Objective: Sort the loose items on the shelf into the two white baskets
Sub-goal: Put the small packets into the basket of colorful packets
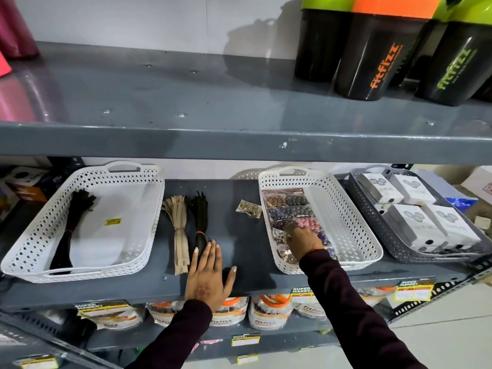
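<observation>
Left hand [206, 275] spread flat beside black zips [200, 222]; right hand [302, 239], grip unclear, in button basket [372, 251]. Risk: nudging zips off shelf [247, 251].

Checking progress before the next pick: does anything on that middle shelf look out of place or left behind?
Yes. Three items lie loose on the shelf between the white baskets: a beige zipper bundle, a black zipper bundle under the left hand's fingertips, and a small button packet lying askew beside the right basket. Nothing looks spilled or damaged.

Grey bolted metal shelving [239, 139] against plain white wall [159, 20]; pale tiled floor [452, 342] at 5 o'clock; soft glare on upper board.
</observation>
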`<state>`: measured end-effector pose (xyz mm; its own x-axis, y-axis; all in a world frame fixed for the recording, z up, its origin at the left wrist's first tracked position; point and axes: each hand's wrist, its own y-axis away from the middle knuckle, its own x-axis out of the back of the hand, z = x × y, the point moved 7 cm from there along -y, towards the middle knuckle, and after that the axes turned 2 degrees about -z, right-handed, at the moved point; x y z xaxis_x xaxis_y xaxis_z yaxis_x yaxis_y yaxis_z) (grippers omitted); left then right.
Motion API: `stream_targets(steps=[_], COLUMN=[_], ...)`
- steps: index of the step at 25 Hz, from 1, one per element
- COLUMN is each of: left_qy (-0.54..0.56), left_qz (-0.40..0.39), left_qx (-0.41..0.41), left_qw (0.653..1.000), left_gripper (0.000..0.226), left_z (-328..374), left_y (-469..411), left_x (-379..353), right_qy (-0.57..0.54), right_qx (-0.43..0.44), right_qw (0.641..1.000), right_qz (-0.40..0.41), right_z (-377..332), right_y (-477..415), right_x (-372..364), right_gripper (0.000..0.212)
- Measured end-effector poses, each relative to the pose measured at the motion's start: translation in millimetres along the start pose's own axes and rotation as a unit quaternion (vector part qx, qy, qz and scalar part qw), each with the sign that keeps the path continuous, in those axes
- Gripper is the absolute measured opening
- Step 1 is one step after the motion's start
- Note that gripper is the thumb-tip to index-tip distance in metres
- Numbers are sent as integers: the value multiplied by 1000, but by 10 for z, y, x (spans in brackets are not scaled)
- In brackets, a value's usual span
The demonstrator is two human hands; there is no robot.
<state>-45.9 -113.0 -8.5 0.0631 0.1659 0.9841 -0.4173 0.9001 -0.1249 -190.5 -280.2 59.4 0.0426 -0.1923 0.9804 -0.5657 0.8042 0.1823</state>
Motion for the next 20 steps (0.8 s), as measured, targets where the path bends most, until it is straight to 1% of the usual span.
stream_targets(steps=[2,3,6,8,9,10,12,13,14,15,17,20], left_qy=[-3,-4,4,17,25,31,33,32,33,35,38,28], left_qz=[-1,2,1,1,1,-1,-12,-14,-14,-11,2,6], left_qx=[-1,0,8,10,10,9,10,11,12,12,9,1], left_qw=[1000,1000,1000,1000,1000,999,999,999,999,999,999,1000], left_gripper=[73,73,73,72,72,71,72,72,72,71,72,74], left_z=[-5,-11,-25,-34,-38,-41,-44,-43,-39,-34,-21,-1], left_y=[-4,-10,-18,-15,-14,-13,-9,-5,-3,-2,-9,-9], left_x=[4,11,8,-1,6,16,17,14,10,7,6,1], right_qy=[-20,-34,-77,-91,-77,-57,15,51,77,87,58,34], right_qx=[12,11,11,65,84,86,60,39,23,16,27,57], right_qw=[999,999,994,989,990,994,998,997,995,995,997,997], right_qz=[-49,-36,73,96,82,49,-29,-50,-52,-35,32,41], right_z=[-44,-85,-364,-730,-903,-1036,-1138,-1130,-1120,-1122,-1170,-1210], right_y=[-19,-56,-297,-518,-633,-742,-902,-933,-931,-907,-799,-610], right_x=[-64,-38,283,383,343,248,-42,-163,-233,-260,-220,-102], right_gripper=[39,39,33,33,33,35,42,44,44,41,35,31])
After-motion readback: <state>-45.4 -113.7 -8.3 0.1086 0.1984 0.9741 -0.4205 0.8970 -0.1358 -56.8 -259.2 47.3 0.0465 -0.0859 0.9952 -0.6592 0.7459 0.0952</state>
